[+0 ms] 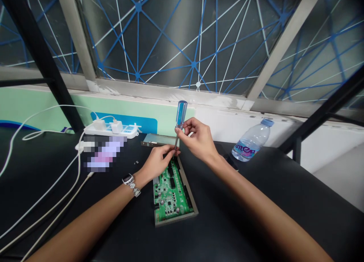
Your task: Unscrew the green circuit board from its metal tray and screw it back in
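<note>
Seemingly, work is midway: the right hand (200, 140) pinches a blue-handled screwdriver (181, 113), the left hand (156, 162) its shaft (176, 142), over a circuit board (170, 197) still in its tray (176, 219), small bits (136, 162) loose on the surface (227, 224).

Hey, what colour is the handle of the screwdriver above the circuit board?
The screwdriver handle is blue with paler, clear-looking parts, seen in the head view.

Light is soft; the window (176, 42) shows pale sheen; outer edges look stretched

Screwdriver (181, 115) tip obscured at left hand (156, 161), bright object (106, 155) pixelated (unreadable), cables (79, 156) cut off
</note>
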Action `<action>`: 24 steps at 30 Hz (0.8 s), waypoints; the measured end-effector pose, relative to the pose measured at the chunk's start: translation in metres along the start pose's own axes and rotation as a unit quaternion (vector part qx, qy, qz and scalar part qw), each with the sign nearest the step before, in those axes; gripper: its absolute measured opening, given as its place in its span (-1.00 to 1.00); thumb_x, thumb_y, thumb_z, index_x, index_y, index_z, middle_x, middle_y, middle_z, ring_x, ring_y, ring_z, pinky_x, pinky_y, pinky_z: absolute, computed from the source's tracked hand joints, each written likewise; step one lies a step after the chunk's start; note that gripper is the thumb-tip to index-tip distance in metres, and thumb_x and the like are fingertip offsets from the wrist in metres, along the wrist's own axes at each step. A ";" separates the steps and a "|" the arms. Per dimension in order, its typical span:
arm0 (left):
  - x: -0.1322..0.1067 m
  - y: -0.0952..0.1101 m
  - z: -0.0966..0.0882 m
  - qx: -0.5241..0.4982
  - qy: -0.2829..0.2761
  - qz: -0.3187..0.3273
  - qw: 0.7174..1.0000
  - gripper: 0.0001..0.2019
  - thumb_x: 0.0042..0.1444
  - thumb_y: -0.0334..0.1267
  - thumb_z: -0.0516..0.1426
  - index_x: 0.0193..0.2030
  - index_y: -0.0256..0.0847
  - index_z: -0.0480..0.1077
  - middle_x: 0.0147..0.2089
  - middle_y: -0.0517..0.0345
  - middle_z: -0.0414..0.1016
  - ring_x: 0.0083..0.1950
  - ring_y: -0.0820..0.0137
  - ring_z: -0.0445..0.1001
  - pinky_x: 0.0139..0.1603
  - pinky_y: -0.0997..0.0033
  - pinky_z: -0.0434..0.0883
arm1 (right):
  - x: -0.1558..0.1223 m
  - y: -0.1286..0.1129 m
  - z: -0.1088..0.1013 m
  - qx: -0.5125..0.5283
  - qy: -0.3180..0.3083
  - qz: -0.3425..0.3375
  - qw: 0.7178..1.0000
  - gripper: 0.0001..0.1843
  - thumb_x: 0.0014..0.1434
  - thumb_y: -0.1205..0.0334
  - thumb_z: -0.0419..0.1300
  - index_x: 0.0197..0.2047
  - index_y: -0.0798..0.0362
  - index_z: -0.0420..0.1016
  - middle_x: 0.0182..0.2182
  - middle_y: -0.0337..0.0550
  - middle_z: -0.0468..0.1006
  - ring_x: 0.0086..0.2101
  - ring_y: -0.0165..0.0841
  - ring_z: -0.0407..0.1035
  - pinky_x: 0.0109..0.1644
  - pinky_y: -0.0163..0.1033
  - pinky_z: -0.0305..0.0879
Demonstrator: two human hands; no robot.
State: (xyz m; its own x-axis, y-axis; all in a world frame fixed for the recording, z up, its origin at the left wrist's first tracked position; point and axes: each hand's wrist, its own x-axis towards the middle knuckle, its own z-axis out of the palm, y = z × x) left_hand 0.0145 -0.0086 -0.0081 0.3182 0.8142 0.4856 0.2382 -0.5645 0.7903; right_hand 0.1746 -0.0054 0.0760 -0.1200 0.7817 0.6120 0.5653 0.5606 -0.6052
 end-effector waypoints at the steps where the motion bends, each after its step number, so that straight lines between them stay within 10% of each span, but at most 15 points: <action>1: 0.000 0.001 -0.002 0.021 0.000 0.009 1.000 -0.75 0.31 -0.28 0.02 -0.03 -0.20 0.51 -0.11 0.05 0.63 -0.07 0.27 0.58 0.02 0.31 0.45 | 0.000 0.000 0.000 0.003 0.001 0.000 1.000 -0.77 0.14 0.03 0.24 -0.30 0.02 0.39 -0.52 -0.29 0.39 -0.50 -0.42 0.27 -0.43 -0.32 0.12; 9: 0.002 -0.003 -0.036 0.302 -0.104 0.033 0.947 -0.83 0.19 -0.33 0.10 -0.16 -0.22 0.52 -0.19 0.02 0.54 -0.16 0.24 0.51 -0.12 0.30 0.41 | 0.002 0.005 0.000 0.026 -0.009 -0.006 1.000 -0.77 0.14 0.06 0.25 -0.30 0.03 0.38 -0.53 -0.32 0.35 -0.50 -0.45 0.24 -0.42 -0.33 0.10; 24: -0.002 0.001 -0.036 0.362 -0.118 0.006 0.925 -0.77 0.21 -0.40 0.05 -0.21 -0.22 0.56 -0.21 0.01 0.54 -0.16 0.24 0.52 -0.12 0.29 0.36 | -0.008 -0.008 0.004 -0.046 0.052 -0.008 0.998 -0.75 0.09 0.06 0.26 -0.39 -0.01 0.29 -0.63 -0.38 0.28 -0.58 -0.44 0.19 -0.44 -0.29 0.10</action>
State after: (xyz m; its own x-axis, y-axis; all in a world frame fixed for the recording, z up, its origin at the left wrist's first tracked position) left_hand -0.0193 -0.0054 0.0050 0.4961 0.8028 0.3306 0.7575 -0.5863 0.2870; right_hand 0.1674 -0.0151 0.0736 -0.0467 0.7368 0.6745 0.6364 0.5424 -0.5485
